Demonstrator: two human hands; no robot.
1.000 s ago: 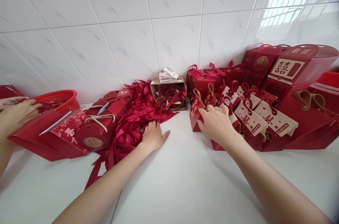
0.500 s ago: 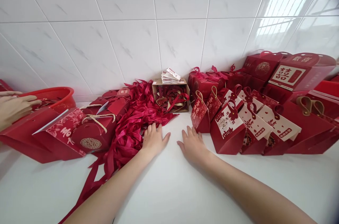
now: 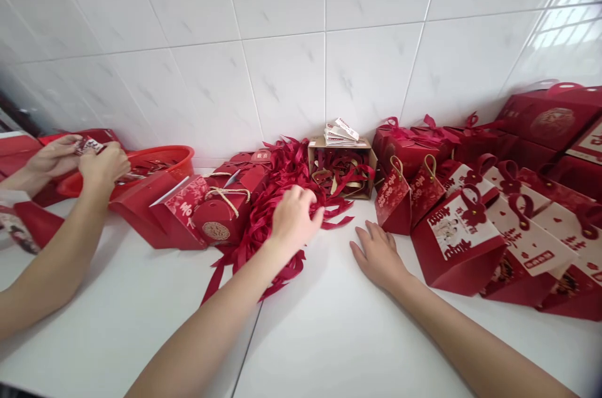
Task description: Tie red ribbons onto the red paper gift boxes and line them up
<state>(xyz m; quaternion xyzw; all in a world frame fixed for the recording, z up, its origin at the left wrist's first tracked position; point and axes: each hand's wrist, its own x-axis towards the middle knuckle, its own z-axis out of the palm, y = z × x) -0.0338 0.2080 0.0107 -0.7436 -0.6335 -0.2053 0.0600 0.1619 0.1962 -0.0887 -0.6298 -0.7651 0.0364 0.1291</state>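
White desk (image 3: 329, 335), smooth. Stiff, creased card gift boxes (image 3: 456, 247) beside the right hand (image 3: 380, 254); its fingers spread loosely on the desk, holding nothing. Glossy satin ribbons (image 3: 263, 216) heaped left of it. Left hand (image 3: 296, 216) has risen off the desk to over the heap, fingers curled, thumb apart; can't tell if they grip. Co-worker's hands (image 3: 104, 165) now raise a small packet (image 3: 89, 145).

Left hand (image 3: 296, 216) over red ribbons (image 3: 263, 216), right hand (image 3: 380, 259) on white table (image 3: 329, 335), red gift boxes (image 3: 456, 241) alongside
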